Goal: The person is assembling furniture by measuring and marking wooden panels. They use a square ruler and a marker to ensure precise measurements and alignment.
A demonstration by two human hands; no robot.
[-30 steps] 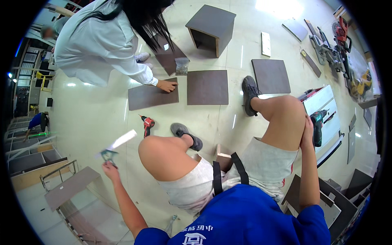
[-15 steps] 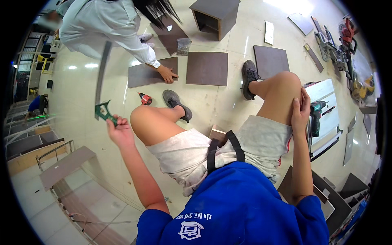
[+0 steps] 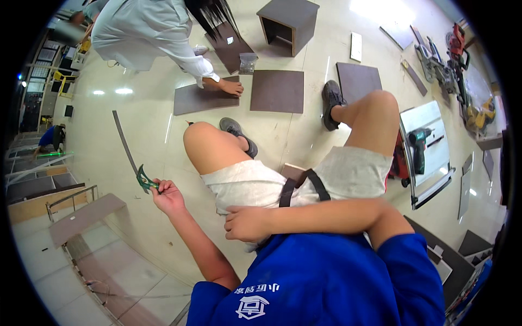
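Right hand [image 3: 247, 224]: before the belly, lower centre, forearm across the lap; fingers curled, palm hidden, so I cannot tell whether they grip anything.
Left hand [image 3: 169, 196]: left of centre, fingers wrapped round the green handle [image 3: 143, 179] of a saw [image 3: 125, 144].
Blade direction: up and left, away from the knees, probably to keep its teeth off the legs.
Drill [image 3: 418, 149]: lying on a white tabletop [image 3: 428, 117] at right, likely parked within reach.
Middle panel [image 3: 277, 91]: flat on the floor, upper centre.
Co-worker's hand [image 3: 231, 88]: on the left panel [image 3: 198, 102], perhaps steadying it.
Open-sided box [image 3: 291, 19]: standing, top centre.
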